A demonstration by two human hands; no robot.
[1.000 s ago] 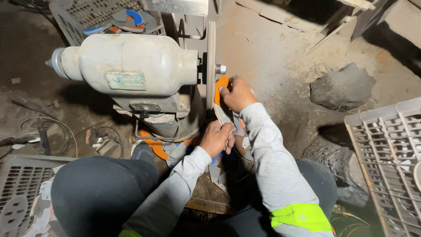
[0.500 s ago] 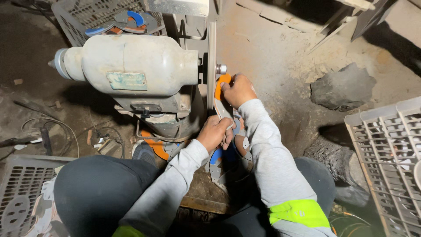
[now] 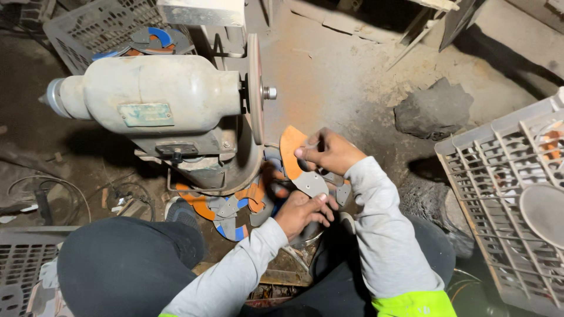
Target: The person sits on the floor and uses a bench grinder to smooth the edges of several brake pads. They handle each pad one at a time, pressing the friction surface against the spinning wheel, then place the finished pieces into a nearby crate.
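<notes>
My right hand (image 3: 328, 151) grips the orange upper end of a curved flat metal piece (image 3: 299, 170), orange at the top and grey lower down. Just below, my left hand (image 3: 302, 212) holds its grey lower end. The piece sits a little right of and below the thin grinding wheel (image 3: 254, 88) of a pale bench grinder (image 3: 153, 105). I cannot tell whether it touches the wheel. Both arms are in grey sleeves.
A heap of similar orange, grey and blue pieces (image 3: 232, 208) lies under the grinder. Grey plastic crates stand at the right (image 3: 505, 194), top left (image 3: 100, 29) and bottom left (image 3: 17, 276). A dark rock (image 3: 432, 108) sits on the dirty floor. Cables (image 3: 53, 194) trail at the left.
Both hands and the piece have dropped lower, away from the wheel's axle nut, and the orange end now shows more fully.
</notes>
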